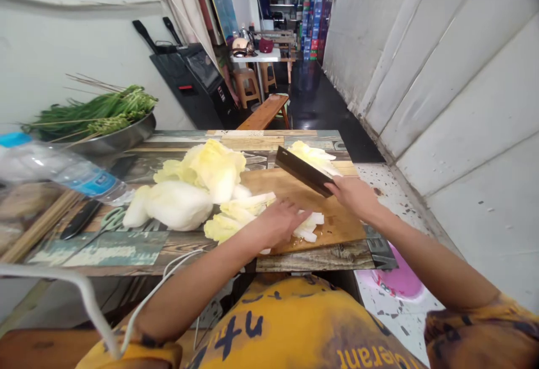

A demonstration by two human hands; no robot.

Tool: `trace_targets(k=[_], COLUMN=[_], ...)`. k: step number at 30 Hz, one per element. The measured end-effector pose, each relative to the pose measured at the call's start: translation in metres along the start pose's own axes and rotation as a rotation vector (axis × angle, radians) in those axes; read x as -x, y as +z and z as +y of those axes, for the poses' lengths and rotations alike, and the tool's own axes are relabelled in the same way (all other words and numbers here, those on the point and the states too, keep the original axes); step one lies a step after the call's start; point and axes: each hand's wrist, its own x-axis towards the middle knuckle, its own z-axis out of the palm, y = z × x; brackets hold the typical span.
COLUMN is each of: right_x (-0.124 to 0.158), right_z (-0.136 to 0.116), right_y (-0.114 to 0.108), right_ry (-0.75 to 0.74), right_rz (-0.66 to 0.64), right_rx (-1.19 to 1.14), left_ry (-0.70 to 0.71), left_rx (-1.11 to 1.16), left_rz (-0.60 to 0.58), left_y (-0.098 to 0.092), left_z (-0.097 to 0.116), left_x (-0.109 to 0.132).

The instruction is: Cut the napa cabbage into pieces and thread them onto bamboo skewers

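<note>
My right hand (351,194) grips a cleaver (302,171), its dark blade raised and slanting over the wooden cutting board (343,228). Pressed down on napa cabbage leaves (236,217) at the board's left side is my left hand (281,224), fingers closed over their stalk end. White cut cabbage pieces (310,227) lie just right of that hand. Behind the blade sit more pale cabbage leaves (306,153). To the left of the board rest a white cabbage head (177,206) and a looser yellow-leaved cabbage (219,169).
On the left are a plastic bottle (84,175), a metal bowl (130,133) of skewered greens (101,112), scissors (112,220), a black-handled knife (80,220) and bamboo skewers (42,226). A white cable (147,296) crosses the near left. A pink basin (400,273) stands on the floor at right.
</note>
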Motion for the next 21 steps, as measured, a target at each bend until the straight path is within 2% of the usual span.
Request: trace_targets(k=[6,10,13,15,17,19,20,21], right_x=[0.015,0.014,0.014,0.015,0.015,0.016,0.016,0.017], right_z=[0.007,0.012,0.015,0.016,0.017,0.016,0.016,0.015], right_y=[0.009,0.015,0.019,0.022,0.023,0.024,0.024,0.024], right_ry=[0.109,0.143,0.160,0.163,0.159,0.158,0.158,0.162], right_rz=[0.058,0.076,0.092,0.104,0.109,0.110,0.111,0.113], right_rx=[-0.008,-0.052,-0.078,-0.084,-0.094,-0.102,-0.104,-0.105], left_ry=[-0.081,-0.118,-0.154,-0.213,-0.302,-0.344,-0.377,-0.440], left_rx=[-0.062,-0.048,-0.077,-0.080,-0.033,0.054,0.090,0.084], left_rz=[0.013,0.093,0.220,0.228,0.138,-0.021,-0.055,-0.034], left_y=[0.008,-0.013,-0.036,-0.046,-0.050,-0.050,-0.048,-0.047], left_z=[-0.002,-0.013,-0.020,-0.028,-0.043,-0.067,-0.081,-0.096], left_x=[-0.031,-0.035,-0.015,0.011,0.039,0.063,0.072,0.077])
